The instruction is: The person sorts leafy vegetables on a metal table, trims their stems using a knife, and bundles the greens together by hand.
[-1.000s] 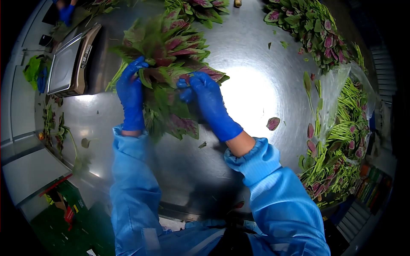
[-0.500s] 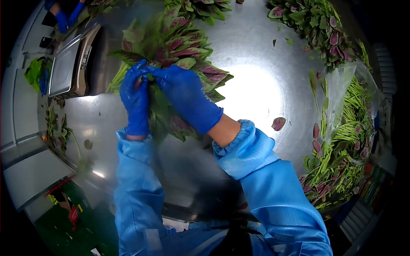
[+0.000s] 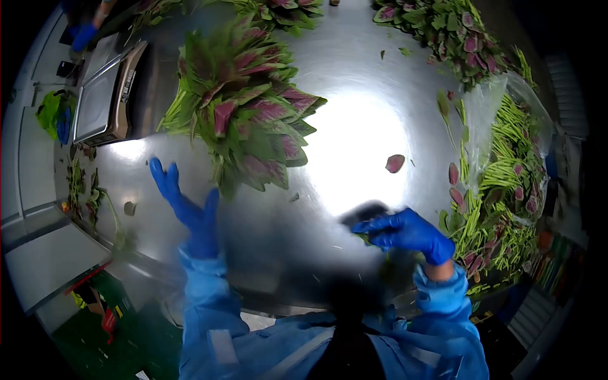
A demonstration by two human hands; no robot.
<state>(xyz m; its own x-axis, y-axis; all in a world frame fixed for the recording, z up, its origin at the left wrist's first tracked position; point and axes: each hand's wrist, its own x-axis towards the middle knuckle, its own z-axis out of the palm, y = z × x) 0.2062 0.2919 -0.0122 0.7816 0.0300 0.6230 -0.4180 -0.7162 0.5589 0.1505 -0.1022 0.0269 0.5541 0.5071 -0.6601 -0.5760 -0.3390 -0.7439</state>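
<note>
A large bunch of red-and-green leafy stalks (image 3: 253, 107) lies on the metal table (image 3: 278, 221), its leaves fanned to the right and its pale stems at the left. Below the bunch, my left hand (image 3: 190, 209) in a blue glove has its fingers spread and holds nothing. My right hand (image 3: 408, 234), also gloved in blue, is over the right front of the table with its fingers pinched on a small bit of green leaf (image 3: 364, 239). A loose purple leaf (image 3: 394, 164) lies above that hand.
A scale (image 3: 104, 101) stands at the left. More leafy bunches (image 3: 443, 31) lie at the back right, beside a plastic bag (image 3: 484, 126) of green stems (image 3: 506, 164). A co-worker's gloved hand (image 3: 82, 37) shows at the top left.
Both hands have left the bunch. My left hand moved down and opened; my right hand moved down and right with a leaf bit. The bunch's leaves are now uncovered.
</note>
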